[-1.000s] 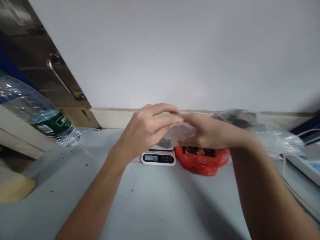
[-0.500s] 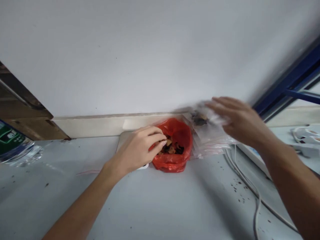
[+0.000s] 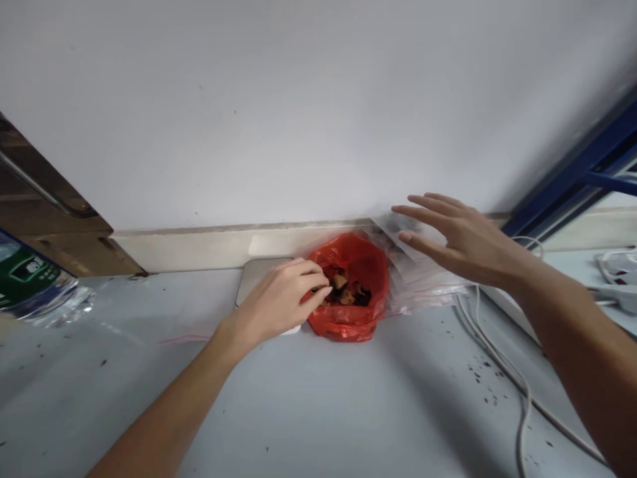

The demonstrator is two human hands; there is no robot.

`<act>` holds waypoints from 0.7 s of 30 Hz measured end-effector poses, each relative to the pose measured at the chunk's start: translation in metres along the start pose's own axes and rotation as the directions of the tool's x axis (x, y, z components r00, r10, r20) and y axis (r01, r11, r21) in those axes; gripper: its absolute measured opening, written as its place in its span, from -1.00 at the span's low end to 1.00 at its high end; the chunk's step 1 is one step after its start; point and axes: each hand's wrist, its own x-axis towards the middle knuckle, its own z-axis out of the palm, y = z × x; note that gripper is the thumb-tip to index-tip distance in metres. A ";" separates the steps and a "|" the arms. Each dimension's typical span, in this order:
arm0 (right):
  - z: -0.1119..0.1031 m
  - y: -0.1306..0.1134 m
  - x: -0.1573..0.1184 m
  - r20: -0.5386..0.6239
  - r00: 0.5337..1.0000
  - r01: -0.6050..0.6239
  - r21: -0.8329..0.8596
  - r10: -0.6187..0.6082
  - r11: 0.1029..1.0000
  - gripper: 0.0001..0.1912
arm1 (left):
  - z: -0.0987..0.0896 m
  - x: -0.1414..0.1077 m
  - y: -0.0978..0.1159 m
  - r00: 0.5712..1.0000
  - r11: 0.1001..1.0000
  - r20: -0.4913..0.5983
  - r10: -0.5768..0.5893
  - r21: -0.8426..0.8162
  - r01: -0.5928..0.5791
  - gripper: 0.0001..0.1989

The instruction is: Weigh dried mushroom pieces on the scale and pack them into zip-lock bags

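Note:
A red plastic bag [image 3: 343,328] stands open on the grey surface, with brown and dark dried pieces [image 3: 343,285] inside. My left hand [image 3: 283,292] is at its left rim, thumb and fingers bent together around the red plastic. Part of a flat scale-like device [image 3: 253,275] shows beneath that hand; the rest is covered. To the right of the red bag lies a stack of clear zip bags [image 3: 423,272]. Over the stack, my right hand [image 3: 458,242] is spread with its fingers apart and holds nothing.
White cables [image 3: 502,365] and a power strip [image 3: 512,312] lie to the right, near scattered dark crumbs. A large plastic bottle with a green label [image 3: 34,279] lies at left beside a wooden cabinet [image 3: 50,206]. A blue metal frame [image 3: 562,176] leans at right.
My right hand has spread its fingers above the clear bags, where it was blurred by motion. A dark-filled clear bag near it is now mostly out of sight. My left hand stays at the red bag.

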 end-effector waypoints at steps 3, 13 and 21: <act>-0.005 -0.025 0.003 -0.131 0.990 0.059 0.065 -0.050 0.996 -0.61 | -0.005 0.000 -0.001 0.994 0.996 0.071 -0.078 -0.030 0.081 -0.75; 0.033 -0.115 0.028 0.771 0.625 -0.186 -0.005 0.122 0.982 -0.68 | -0.016 -0.010 -0.005 0.873 0.975 0.447 -0.198 0.001 0.221 -0.75; 0.058 -0.111 0.041 0.779 0.602 -0.233 -0.037 0.174 0.972 -0.57 | -0.016 -0.014 -0.010 0.860 0.981 0.494 -0.126 -0.066 0.182 -0.80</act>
